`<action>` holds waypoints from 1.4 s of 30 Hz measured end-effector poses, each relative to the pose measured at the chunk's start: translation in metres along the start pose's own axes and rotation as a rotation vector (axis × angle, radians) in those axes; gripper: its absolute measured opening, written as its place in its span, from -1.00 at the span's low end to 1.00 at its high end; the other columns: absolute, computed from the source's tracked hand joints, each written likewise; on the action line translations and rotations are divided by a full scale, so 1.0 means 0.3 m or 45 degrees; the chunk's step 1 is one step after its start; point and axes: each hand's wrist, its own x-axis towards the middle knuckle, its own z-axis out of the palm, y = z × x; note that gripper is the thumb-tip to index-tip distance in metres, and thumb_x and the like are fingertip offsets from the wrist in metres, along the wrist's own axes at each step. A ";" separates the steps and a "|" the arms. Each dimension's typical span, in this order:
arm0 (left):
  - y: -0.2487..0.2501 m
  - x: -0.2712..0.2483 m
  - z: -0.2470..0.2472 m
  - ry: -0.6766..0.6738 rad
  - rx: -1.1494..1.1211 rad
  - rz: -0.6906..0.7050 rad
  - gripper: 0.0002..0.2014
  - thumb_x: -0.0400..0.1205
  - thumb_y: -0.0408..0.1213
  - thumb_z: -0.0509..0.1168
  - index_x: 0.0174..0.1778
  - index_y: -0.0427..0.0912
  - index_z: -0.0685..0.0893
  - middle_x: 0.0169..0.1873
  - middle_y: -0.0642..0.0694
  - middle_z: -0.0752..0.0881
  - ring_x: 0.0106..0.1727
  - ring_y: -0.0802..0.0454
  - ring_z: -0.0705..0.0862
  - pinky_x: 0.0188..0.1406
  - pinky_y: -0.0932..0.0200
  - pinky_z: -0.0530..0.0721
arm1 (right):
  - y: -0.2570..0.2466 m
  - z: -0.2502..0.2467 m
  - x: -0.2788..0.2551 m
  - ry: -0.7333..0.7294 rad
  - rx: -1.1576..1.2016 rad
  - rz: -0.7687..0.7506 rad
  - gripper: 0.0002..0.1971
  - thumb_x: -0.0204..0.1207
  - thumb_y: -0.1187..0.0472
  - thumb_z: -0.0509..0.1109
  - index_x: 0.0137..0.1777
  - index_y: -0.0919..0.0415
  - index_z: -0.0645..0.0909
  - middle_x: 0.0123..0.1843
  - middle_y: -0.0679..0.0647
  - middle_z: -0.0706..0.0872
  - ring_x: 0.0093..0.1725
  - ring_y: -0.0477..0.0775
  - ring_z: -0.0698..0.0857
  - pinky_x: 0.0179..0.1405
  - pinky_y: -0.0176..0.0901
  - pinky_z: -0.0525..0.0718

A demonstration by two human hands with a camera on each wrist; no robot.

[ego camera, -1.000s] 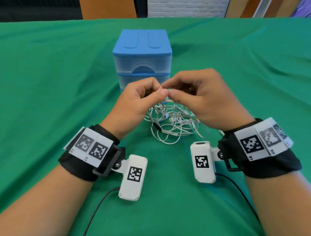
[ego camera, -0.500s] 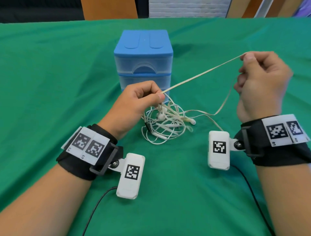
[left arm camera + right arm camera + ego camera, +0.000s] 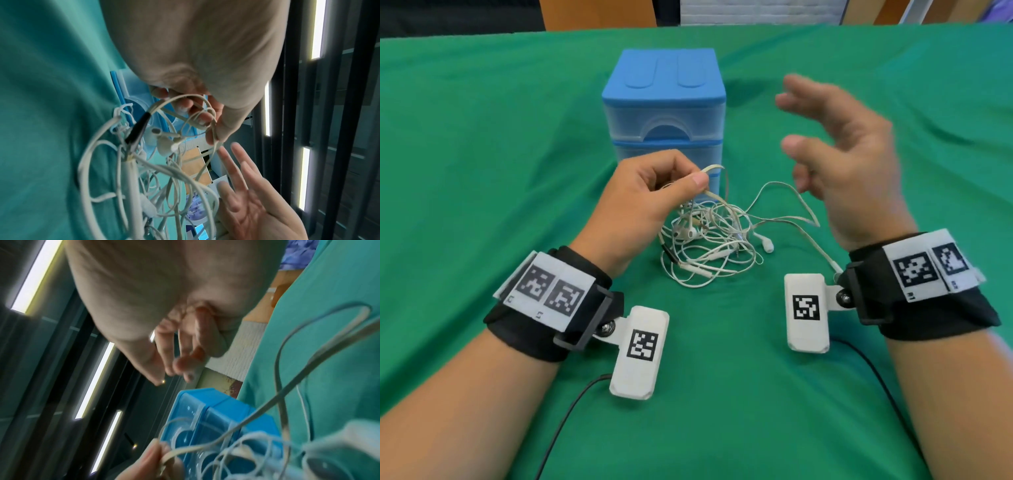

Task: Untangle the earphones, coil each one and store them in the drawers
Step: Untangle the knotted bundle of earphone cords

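A tangle of white earphone cables [image 3: 709, 246] lies on the green cloth just in front of the blue drawer unit [image 3: 664, 113]. My left hand [image 3: 650, 195] pinches a loop of one cable [image 3: 710, 169] between thumb and fingers above the tangle; the left wrist view shows that loop [image 3: 185, 100] running round its fingertips. My right hand [image 3: 839, 154] hovers to the right of the drawers, blurred, fingers spread and holding nothing. A loose strand [image 3: 784, 219] trails from the tangle towards my right wrist. One earbud [image 3: 767, 245] lies at the tangle's right edge.
The green cloth [image 3: 482, 171] covers the whole table. Both drawers of the blue unit are closed. Black leads [image 3: 565, 425] run from the wrist cameras over the near cloth. Wooden furniture [image 3: 599, 13] stands beyond the far edge.
My right hand pulled a cable taut up to the right, then let it go and opened. The strand has dropped slack onto the cloth. My left hand keeps its pinch.
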 end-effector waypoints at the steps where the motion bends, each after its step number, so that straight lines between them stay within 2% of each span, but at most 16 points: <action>1: 0.001 0.001 0.001 -0.011 0.020 0.009 -0.88 0.64 -0.28 0.41 -0.19 -0.21 0.74 -0.29 -0.17 0.68 -0.25 0.06 0.52 -0.17 0.16 0.48 | 0.001 0.021 -0.009 -0.153 -0.034 -0.004 -0.53 0.53 0.41 0.41 0.45 0.17 0.60 0.30 0.14 0.74 -0.38 0.01 0.65 -0.50 -0.29 0.59; 2: 0.004 0.000 0.002 -0.026 0.033 0.018 -0.87 0.65 -0.28 0.42 -0.19 -0.24 0.75 -0.29 -0.19 0.68 -0.24 0.01 0.51 -0.16 0.10 0.46 | 0.004 0.040 -0.018 -0.288 -0.068 0.007 -0.57 0.57 0.38 0.43 0.43 0.16 0.63 0.24 0.14 0.77 -0.40 0.22 0.65 -0.45 -0.18 0.65; 3: 0.005 -0.001 0.003 -0.035 0.040 0.026 -0.85 0.65 -0.28 0.42 -0.18 -0.27 0.75 -0.30 -0.20 0.68 -0.24 -0.03 0.51 -0.15 0.07 0.45 | 0.005 0.053 -0.024 -0.394 -0.100 0.026 -0.64 0.59 0.36 0.45 0.37 0.18 0.67 0.14 0.15 0.79 -0.41 0.31 0.65 -0.42 -0.08 0.69; 6: 0.010 -0.002 0.002 -0.041 0.040 0.034 -0.82 0.64 -0.27 0.44 -0.17 -0.34 0.76 -0.32 -0.32 0.68 -0.23 -0.05 0.51 -0.14 0.03 0.44 | 0.004 0.062 -0.027 -0.534 -0.175 0.041 -0.89 0.61 0.34 0.45 0.06 0.36 0.76 -0.26 0.13 0.73 -0.50 0.05 0.60 -0.47 -0.08 0.62; 9: 0.016 -0.001 0.005 -0.058 0.049 0.014 -0.82 0.62 -0.27 0.45 -0.19 -0.34 0.75 -0.34 -0.37 0.62 -0.25 -0.06 0.48 -0.17 0.05 0.41 | 0.006 0.048 -0.019 -0.334 -0.182 -0.037 -0.89 0.62 0.32 0.44 -0.09 0.37 0.74 -0.45 0.06 0.58 -0.54 -0.03 0.46 -0.54 -0.25 0.42; 12: 0.012 0.004 0.007 -0.044 0.068 -0.014 -0.87 0.56 -0.31 0.44 -0.21 -0.33 0.73 -0.33 -0.44 0.62 -0.26 -0.08 0.47 -0.17 0.05 0.40 | 0.000 0.039 -0.008 -0.055 -0.048 -0.079 -0.89 0.62 0.30 0.41 -0.15 0.23 0.69 -0.45 0.03 0.54 -0.55 -0.03 0.37 -0.58 -0.28 0.30; 14: 0.002 0.005 0.003 0.009 0.075 -0.050 -0.89 0.52 -0.31 0.44 -0.24 -0.29 0.72 -0.31 -0.31 0.66 -0.27 -0.07 0.46 -0.16 0.06 0.39 | -0.007 0.025 0.001 0.085 0.079 -0.072 -0.85 0.64 0.32 0.36 -0.18 0.18 0.64 -0.38 0.15 0.55 -0.57 -0.02 0.35 -0.60 -0.32 0.27; 18: -0.006 0.008 -0.009 0.112 0.063 -0.089 -0.95 0.49 -0.30 0.44 -0.25 -0.20 0.76 -0.29 -0.16 0.72 -0.23 -0.03 0.55 -0.10 0.09 0.51 | -0.005 -0.025 0.022 0.292 0.193 -0.040 -0.84 0.65 0.29 0.34 -0.18 0.17 0.62 -0.42 0.09 0.49 -0.58 0.03 0.34 -0.60 -0.30 0.22; 23: -0.019 0.010 -0.014 0.073 0.127 -0.140 -0.91 0.50 -0.25 0.47 -0.24 -0.20 0.79 -0.31 -0.31 0.70 -0.22 -0.03 0.57 -0.07 0.05 0.54 | 0.023 -0.071 0.042 0.536 0.109 -0.025 -0.90 0.63 0.26 0.35 -0.12 0.22 0.63 -0.41 0.02 0.54 -0.55 0.02 0.39 -0.61 -0.26 0.28; 26: -0.021 0.007 -0.013 0.000 0.181 -0.175 -0.88 0.49 -0.18 0.47 -0.21 -0.15 0.82 -0.16 -0.48 0.71 -0.23 -0.03 0.55 -0.08 0.05 0.51 | 0.033 -0.096 0.049 0.601 -0.007 0.009 -0.91 0.57 0.21 0.39 -0.15 0.15 0.67 -0.31 0.12 0.62 -0.52 0.02 0.46 -0.58 -0.20 0.36; 31: -0.013 0.001 -0.015 -0.100 0.193 -0.201 -0.82 0.51 -0.10 0.47 -0.13 -0.13 0.85 -0.10 -0.44 0.75 -0.17 -0.04 0.58 -0.02 0.03 0.52 | 0.068 -0.105 0.040 0.460 -0.159 0.268 -0.92 0.48 0.27 0.44 -0.23 0.14 0.72 -0.30 0.14 0.70 -0.59 -0.03 0.57 -0.61 -0.23 0.47; 33: -0.010 -0.002 -0.013 -0.104 0.187 -0.182 -0.82 0.51 -0.09 0.46 -0.14 -0.12 0.85 -0.11 -0.45 0.75 -0.17 -0.06 0.58 -0.03 0.01 0.51 | 0.081 -0.106 0.039 0.441 -0.175 0.364 -0.94 0.46 0.30 0.47 -0.09 0.18 0.74 -0.23 0.13 0.70 -0.58 -0.03 0.61 -0.58 -0.21 0.54; 36: -0.007 0.002 -0.015 -0.026 0.151 -0.141 -0.84 0.54 -0.16 0.38 -0.17 -0.12 0.84 -0.13 -0.50 0.72 -0.16 -0.07 0.54 -0.06 0.06 0.47 | 0.090 -0.104 0.037 0.450 -0.165 0.408 -0.68 0.44 0.29 0.50 0.21 0.18 0.67 0.04 0.13 0.67 -0.54 -0.03 0.66 -0.51 -0.22 0.62; 38: -0.003 0.005 -0.015 0.004 0.138 -0.126 -0.84 0.55 -0.20 0.35 -0.17 -0.14 0.83 -0.18 -0.53 0.68 -0.21 -0.06 0.49 -0.13 0.12 0.43 | 0.075 -0.091 0.030 0.416 -0.247 0.339 -0.66 0.43 0.24 0.51 0.21 0.06 0.67 0.16 0.09 0.67 -0.53 -0.06 0.65 -0.51 -0.26 0.60; 40: 0.000 0.003 -0.014 0.009 0.120 -0.122 -0.83 0.55 -0.24 0.33 -0.16 -0.19 0.82 -0.24 -0.49 0.67 -0.25 0.01 0.48 -0.19 0.20 0.42 | 0.059 -0.066 0.020 0.283 -0.304 0.244 -0.74 0.43 0.20 0.52 0.11 0.02 0.73 0.08 0.03 0.75 -0.46 -0.06 0.64 -0.48 -0.30 0.57; 42: 0.005 0.001 -0.011 0.021 0.092 -0.111 -0.81 0.57 -0.31 0.29 -0.16 -0.24 0.81 -0.40 -0.18 0.68 -0.31 0.12 0.49 -0.27 0.32 0.42 | 0.041 -0.030 0.005 -0.007 -0.290 0.192 -0.86 0.46 0.25 0.54 0.00 0.10 0.79 -0.11 0.02 0.80 -0.35 -0.07 0.62 -0.34 -0.35 0.56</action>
